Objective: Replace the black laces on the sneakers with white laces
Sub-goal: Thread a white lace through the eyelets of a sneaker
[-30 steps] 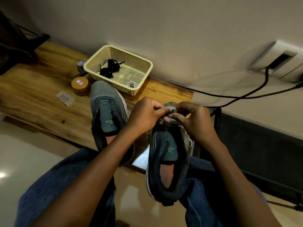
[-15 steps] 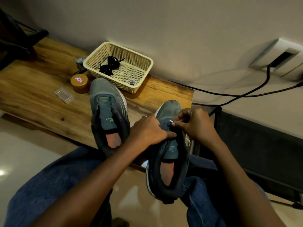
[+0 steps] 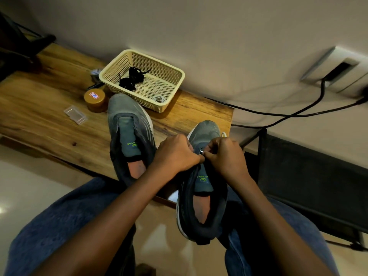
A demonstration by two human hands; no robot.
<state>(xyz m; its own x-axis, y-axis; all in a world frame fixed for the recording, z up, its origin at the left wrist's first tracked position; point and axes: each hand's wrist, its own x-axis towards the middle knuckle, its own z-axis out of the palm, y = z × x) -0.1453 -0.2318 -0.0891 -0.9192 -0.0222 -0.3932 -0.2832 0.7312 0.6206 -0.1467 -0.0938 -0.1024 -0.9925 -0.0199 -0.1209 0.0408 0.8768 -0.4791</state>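
1. Both hands are now lower than one second ago: they have come down from above the shoe to the front eyelets of the right sneaker (image 3: 201,188), and the view has shifted a little.
2. Nearest to the camera, the person's legs in blue jeans carry the heel of this sneaker, and its toe reaches toward the tabletop (image 3: 49,116) edge.
3. On this sneaker, the left hand (image 3: 175,154) has its grip closed on the upper beside the tongue and holds the shoe steady.
4. Just beside it, the right hand (image 3: 225,156) has its grip closed in a pinch on the tip of the white lace (image 3: 201,152); a small white loop also shows by the toe.
5. Farther away, the left sneaker (image 3: 129,134) lies on the tabletop with no lace in its eyelets.
6. Behind it stands the cream basket (image 3: 175,84), with the black laces (image 3: 131,77) bundled inside and something small and white in its near corner, maybe the second lace, but I cannot tell.
7. My judgement on progress: the black laces are already out of both shoes, so the removing part is done. The white lacing seems only at its beginning on the right sneaker, and the left sneaker is not yet started.
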